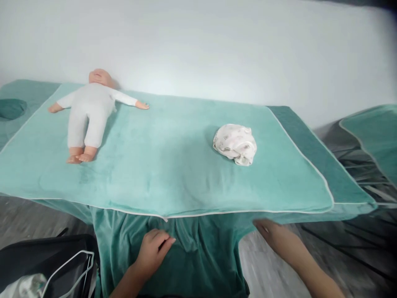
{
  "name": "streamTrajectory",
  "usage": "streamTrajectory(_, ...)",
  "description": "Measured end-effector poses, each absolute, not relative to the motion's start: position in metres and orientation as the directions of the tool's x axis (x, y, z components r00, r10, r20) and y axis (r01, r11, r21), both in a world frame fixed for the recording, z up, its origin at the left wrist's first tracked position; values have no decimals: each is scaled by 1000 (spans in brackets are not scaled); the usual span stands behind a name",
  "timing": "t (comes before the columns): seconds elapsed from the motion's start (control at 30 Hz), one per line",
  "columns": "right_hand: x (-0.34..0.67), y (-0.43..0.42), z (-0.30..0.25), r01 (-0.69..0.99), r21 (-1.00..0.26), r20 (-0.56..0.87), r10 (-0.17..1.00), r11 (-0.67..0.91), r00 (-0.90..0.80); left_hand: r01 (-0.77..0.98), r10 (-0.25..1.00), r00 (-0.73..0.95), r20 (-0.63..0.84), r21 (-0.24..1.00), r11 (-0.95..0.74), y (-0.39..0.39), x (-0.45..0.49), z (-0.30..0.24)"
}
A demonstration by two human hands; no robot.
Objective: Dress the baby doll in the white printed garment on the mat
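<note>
My left hand (155, 248) hovers below the front edge of the covered table, its fingers loosely curled toward the thumb with nothing visible in them. To the right, my right hand (276, 238) is just off the same edge, slightly blurred, fingers stretched out and holding nothing I can see. Beyond it on the table lies a bunched white cloth (235, 144) with a small faint print, apart from both hands. A baby doll (91, 101) in a white body suit lies on its back at the far left, arms spread, head toward the wall.
A light green cover (173, 165) with white piping lies over the table, with darker green fabric (198, 265) hanging in front. At lower left stands a black case or chair (40, 252) with a white hanger (70, 261). Metal legs and another green-covered surface (376, 132) are at right.
</note>
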State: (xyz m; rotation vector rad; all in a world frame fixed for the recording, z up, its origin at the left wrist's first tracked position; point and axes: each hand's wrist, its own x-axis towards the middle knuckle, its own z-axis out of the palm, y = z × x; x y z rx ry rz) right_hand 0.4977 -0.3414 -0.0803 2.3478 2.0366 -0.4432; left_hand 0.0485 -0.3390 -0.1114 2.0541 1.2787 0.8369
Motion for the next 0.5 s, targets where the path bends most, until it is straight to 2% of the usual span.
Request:
streamTrajectory(0.03, 481, -321, -72, 973, -188, -154, 982, -134, 106, 573, 907, 363, 213, 716, -398, -341, 51, -111)
streamTrajectory(0.1, 446, -278, -54, 973, -230, 22, 1000, 15, -10, 574, 893, 390, 223, 699, -425, -346, 57, -110)
streamTrajectory(0.13, 430, -256, -47, 974, -210, 117, 991, 89, -65, 563, 889, 397, 226, 705, -431, -348, 60, -109)
streamTrajectory(0.17, 415, -235, -41, 977, -153, 193, 974, 152, -121, 549, 887, 402, 228, 716, -432, -350, 63, -108)
streamTrajectory(0.23, 394, -196, -35, 984, -39, 275, 949, 174, -157, 513, 883, 411, 227, 743, -430, -353, 68, -104)
streamTrajectory(0.33, 383, -142, -34, 986, 88, 318, 934, 141, -162, 459, 879, 415, 233, 781, -424, -356, 73, -96)
streamTrajectory(0.4, 385, -112, -29, 987, 128, 257, 958, 98, -129, 441, 884, 408, 228, 799, -409, -355, 72, -90)
streamTrajectory(0.47, 390, -88, -14, 994, 103, 178, 982, 39, -57, 429, 896, 391, 210, 820, -379, -351, 67, -85)
streamTrajectory(0.5, 393, -78, -2, 999, 44, 157, 988, -13, 5, 423, 905, 373, 202, 832, -360, -347, 63, -83)
